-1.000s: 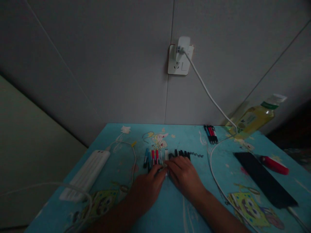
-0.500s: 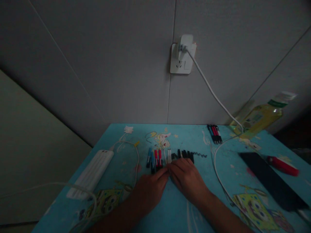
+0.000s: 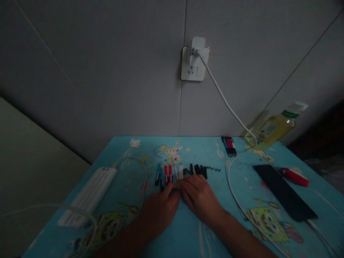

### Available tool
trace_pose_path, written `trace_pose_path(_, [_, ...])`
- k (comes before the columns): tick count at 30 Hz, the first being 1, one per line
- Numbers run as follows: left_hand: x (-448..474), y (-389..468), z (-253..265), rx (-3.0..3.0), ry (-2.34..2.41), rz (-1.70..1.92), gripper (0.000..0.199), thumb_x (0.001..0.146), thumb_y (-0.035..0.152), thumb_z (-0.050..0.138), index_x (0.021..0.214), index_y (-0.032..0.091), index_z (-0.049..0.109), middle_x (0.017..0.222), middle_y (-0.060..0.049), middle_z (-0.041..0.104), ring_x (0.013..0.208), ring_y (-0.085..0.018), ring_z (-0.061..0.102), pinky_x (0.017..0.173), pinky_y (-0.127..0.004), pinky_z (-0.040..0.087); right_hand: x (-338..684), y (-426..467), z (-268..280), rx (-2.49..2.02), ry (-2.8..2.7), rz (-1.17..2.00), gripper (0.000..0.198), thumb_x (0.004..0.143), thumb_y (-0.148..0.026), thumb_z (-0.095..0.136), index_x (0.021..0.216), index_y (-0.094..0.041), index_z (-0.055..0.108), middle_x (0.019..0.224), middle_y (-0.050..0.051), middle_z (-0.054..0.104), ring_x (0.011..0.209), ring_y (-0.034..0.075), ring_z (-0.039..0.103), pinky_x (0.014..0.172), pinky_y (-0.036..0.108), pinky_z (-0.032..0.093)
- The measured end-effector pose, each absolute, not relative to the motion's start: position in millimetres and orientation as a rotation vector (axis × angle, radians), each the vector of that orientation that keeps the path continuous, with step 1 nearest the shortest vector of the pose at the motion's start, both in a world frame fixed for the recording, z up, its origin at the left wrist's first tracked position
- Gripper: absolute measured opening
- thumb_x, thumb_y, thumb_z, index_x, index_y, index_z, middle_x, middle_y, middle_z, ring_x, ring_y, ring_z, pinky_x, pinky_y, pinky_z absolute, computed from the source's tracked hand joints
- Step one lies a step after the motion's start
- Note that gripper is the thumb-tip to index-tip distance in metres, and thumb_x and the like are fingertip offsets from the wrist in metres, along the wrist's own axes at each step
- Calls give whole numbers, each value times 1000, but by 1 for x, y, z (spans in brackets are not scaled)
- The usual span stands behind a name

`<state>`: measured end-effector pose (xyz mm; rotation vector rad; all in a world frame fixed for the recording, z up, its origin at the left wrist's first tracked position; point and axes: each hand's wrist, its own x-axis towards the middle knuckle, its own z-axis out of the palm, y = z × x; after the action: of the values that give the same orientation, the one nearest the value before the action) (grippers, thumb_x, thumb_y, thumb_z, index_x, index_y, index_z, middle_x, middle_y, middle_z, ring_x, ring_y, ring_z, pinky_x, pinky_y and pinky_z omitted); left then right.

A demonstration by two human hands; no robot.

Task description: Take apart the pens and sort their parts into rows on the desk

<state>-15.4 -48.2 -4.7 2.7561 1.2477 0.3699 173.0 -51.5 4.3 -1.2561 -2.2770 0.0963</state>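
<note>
Both hands rest low over a row of pen parts on the blue table cover. My left hand (image 3: 162, 206) is closed, its thumb and forefinger together at the bottom of the row beside the red pen barrels (image 3: 168, 173). My right hand (image 3: 200, 197) has its fingers pressed together and curled down, tips at the lower ends of thin white pen refills (image 3: 181, 171). What either hand grips is hidden. Blue pen barrels (image 3: 159, 175) lie to the left of the red ones. Small black pen pieces (image 3: 200, 170) and a line of dark springs (image 3: 213, 168) lie beyond my right hand.
Several assembled pens (image 3: 229, 146) lie at the back right, near a tilted bottle of yellow liquid (image 3: 275, 129). A black phone-like slab (image 3: 285, 193) and a red-handled object (image 3: 295, 177) are on the right. A white power strip (image 3: 88, 195) lies left. A white cable (image 3: 229, 179) crosses the table.
The whole view has shifted, so things appear further left. My left fingertips have drawn slightly away from my right ones and bent more. The pen parts keep their arrangement.
</note>
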Motion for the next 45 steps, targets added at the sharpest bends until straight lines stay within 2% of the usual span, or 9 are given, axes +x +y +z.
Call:
trace_pose_path(12, [-17,-46,-16,2789,1219,504,30,97,19,41,118,20,64,126,-8,65,73,-17,72,71,-31,59,174,-54,12,-1266,-2298,140,17,97,-21,53,107,-19,68,92,6,68,88,19,59,82,35,42])
trace_pose_path(18, [-19,-44,-18,2686,1211,782,23,97,21,44,114,17,59,117,-10,68,95,-21,71,82,-34,60,171,-65,6,-1176,-2115,467,24,97,-24,55,120,-21,62,104,6,67,97,20,60,90,36,45])
trace_pose_path(22, [-21,-46,-20,2606,1110,847,21,97,17,46,115,18,57,123,-10,63,112,-21,64,98,-35,54,166,-68,0,-1173,-1859,769,18,92,-26,65,109,-21,65,94,2,63,85,15,60,77,27,49])
trace_pose_path(27, [-18,-46,-17,2552,1089,816,31,98,16,45,127,19,53,132,-10,56,123,-21,56,106,-37,47,172,-62,-2,-1196,-1753,811,13,91,-27,67,102,-23,69,83,-1,61,74,13,58,69,25,47])
trace_pose_path(30, [-17,-43,-11,2445,1069,865,32,97,16,47,128,22,53,126,-9,58,118,-20,59,103,-37,49,178,-61,-3,-1233,-1672,858,14,91,-29,65,103,-23,71,79,-1,62,71,13,58,67,25,47])
trace_pose_path(34, [-20,-40,0,2093,1192,993,21,91,21,61,111,23,61,96,-2,67,90,-17,67,83,-31,57,179,-60,-7,-1262,-1490,1056,18,89,-35,66,97,-20,72,72,-1,60,66,13,56,60,24,46])
trace_pose_path(36, [-22,-40,3,1882,1236,1094,16,88,23,66,103,22,62,91,-1,68,84,-16,67,78,-29,57,177,-59,-9,-1208,-1434,1264,22,88,-38,67,94,-18,72,71,0,63,66,13,58,61,24,46])
trace_pose_path(40, [-22,-44,2,1750,1184,1200,17,87,23,67,103,21,62,95,-2,69,86,-16,68,80,-28,56,170,-60,-11,-1089,-1357,1612,27,86,-40,69,93,-14,72,66,0,65,60,11,57,60,24,47])
trace_pose_path(45, [-25,-46,-2,1721,1092,1313,26,89,21,66,114,25,59,101,-1,69,94,-16,67,86,-28,55,166,-64,-12,-1032,-1354,1691,23,84,-37,72,87,-14,72,66,-2,61,60,10,54,59,23,45])
